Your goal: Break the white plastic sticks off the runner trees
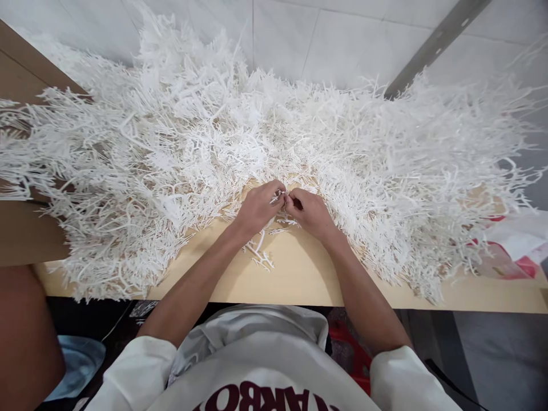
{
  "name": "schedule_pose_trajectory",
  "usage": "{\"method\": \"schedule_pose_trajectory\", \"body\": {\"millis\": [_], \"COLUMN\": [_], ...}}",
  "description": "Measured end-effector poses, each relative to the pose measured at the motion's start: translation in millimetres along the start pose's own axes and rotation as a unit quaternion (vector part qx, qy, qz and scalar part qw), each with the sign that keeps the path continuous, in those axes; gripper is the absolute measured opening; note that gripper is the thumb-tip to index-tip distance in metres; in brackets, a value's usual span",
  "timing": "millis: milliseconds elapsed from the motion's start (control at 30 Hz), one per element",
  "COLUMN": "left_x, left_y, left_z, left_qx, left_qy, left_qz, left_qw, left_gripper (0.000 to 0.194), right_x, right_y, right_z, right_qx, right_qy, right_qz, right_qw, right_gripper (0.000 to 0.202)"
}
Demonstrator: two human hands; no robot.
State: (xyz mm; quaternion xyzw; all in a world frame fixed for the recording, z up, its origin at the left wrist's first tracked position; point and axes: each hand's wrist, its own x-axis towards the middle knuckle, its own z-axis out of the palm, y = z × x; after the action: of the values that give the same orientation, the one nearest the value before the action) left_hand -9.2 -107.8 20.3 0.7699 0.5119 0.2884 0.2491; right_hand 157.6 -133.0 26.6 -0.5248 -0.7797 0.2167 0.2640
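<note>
Both my hands meet over the near middle of the wooden table. The fingers of my left hand [263, 204] are closed round a white branched plastic piece [277, 196], which pokes out between thumb and fingers. My right hand [310, 211] is pinched against the left fingertips, apparently on the same small white piece; its fingers cover most of it. Below the left hand a loose white sprig [259, 251] lies on the bare wood. A large heap of similar white sprigs [205, 131] surrounds the hands at the back and on both sides.
The table [278, 279] has its front edge close to my body. At left stand brown cardboard pieces [32, 234]. A red and white plastic bag [509, 251] lies at the right end. Behind the heap are a tiled wall [282, 34] and a grey metal post [432, 48].
</note>
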Motion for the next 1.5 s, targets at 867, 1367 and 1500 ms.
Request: {"method": "schedule_pose_trajectory", "body": {"millis": [867, 1367, 1500], "left_x": [6.0, 9.1, 8.4], "left_y": [-13.3, -20.9, -17.3], "left_z": [-6.2, -7.3, -9.5], "left_qx": [-0.051, 0.034, -0.026], "left_qy": [-0.012, 0.092, 0.082], "left_qz": [0.109, -0.02, 0.046], "left_qw": [0.993, 0.995, 0.995], "left_gripper": [0.018, 0.013, 0.016], "right_x": [0.0, -7.4, 1.5], "right_y": [12.9, -7.9, -1.3], "right_z": [-7.5, -2.0, 1.0], "right_qx": [-0.124, 0.003, 0.033], "right_qy": [0.128, 0.177, 0.239], "right_qz": [-0.083, -0.181, -0.028], "right_qw": [0.981, 0.967, 0.97], "right_gripper": [0.025, 0.017, 0.017]}}
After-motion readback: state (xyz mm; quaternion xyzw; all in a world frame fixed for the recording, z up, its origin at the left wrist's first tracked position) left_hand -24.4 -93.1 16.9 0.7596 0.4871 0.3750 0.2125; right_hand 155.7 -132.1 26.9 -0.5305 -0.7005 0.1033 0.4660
